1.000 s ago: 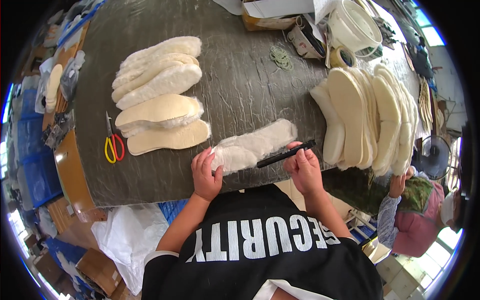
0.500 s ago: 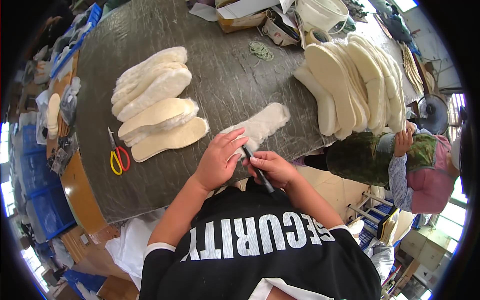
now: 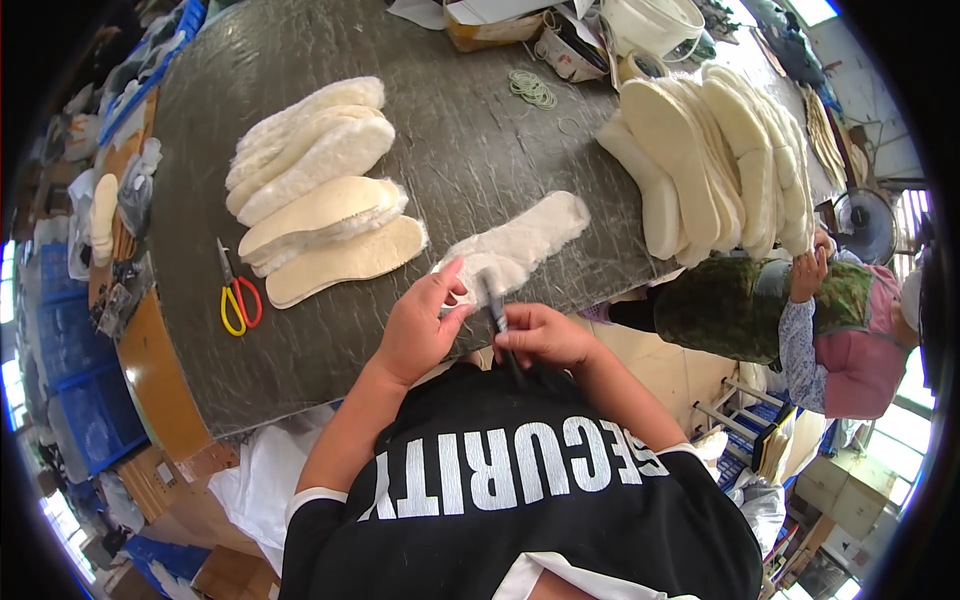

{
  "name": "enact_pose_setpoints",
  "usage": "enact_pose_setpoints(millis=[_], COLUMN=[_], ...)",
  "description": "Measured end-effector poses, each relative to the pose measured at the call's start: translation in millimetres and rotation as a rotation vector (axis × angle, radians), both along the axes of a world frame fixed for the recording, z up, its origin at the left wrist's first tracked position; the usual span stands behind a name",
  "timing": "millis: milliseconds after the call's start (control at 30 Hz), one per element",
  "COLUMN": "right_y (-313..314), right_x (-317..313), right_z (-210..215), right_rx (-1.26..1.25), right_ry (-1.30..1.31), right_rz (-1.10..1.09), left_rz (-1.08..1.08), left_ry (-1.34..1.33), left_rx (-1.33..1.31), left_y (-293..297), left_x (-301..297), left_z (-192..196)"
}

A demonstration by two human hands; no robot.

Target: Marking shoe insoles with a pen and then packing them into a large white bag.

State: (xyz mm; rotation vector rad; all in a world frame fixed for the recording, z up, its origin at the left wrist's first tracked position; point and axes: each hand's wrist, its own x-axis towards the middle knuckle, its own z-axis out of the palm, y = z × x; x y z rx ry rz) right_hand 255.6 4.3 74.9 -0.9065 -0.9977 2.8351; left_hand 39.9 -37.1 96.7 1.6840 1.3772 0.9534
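A fluffy cream insole [image 3: 530,240] lies fleece side up at the table's front edge, slanting away to the right. My left hand [image 3: 420,325] is closed at its near end, thumb and fingers on the edge, partly hiding that end. In my right hand [image 3: 543,336] is a slim black pen-like tool [image 3: 497,308]. Its far tip meets the fleece beside my left fingers; the tool is slightly blurred, so its exact kind is unclear. To the left, several fleece insoles [image 3: 335,232] lie in an overlapping row. Scissors [image 3: 236,295] with one yellow and one red handle rest nearer the left edge.
A big pile of insoles [image 3: 690,160] stands at the table's right. Behind are pale green rubber bands [image 3: 532,90], a cardboard box [image 3: 490,30] and a white bucket [image 3: 655,25]. A co-worker [image 3: 840,320] in a camouflage apron stands at the right edge, hands near the pile.
The black tool has swung more upright, its tip now farther onto the fleece. My left fingers have drawn back from lying over the insole to its near edge. The whole view has shifted slightly.
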Motion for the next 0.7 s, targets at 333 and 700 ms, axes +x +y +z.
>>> enact_pose_setpoints(millis=[333,700], right_y=[-20.9,-28.3], right_x=[-3.8,18.1], right_z=[-1.4,14.7], right_rx=[0.198,0.240], right_ry=[0.005,0.064], right_rz=[-0.536,-0.919], left_rz=[-0.097,-0.448], left_ry=[0.092,-0.302], left_rx=[-0.014,-0.484], left_y=[-31.7,-49.2], left_x=[19.5,-27.6], left_z=[-7.0,-29.2])
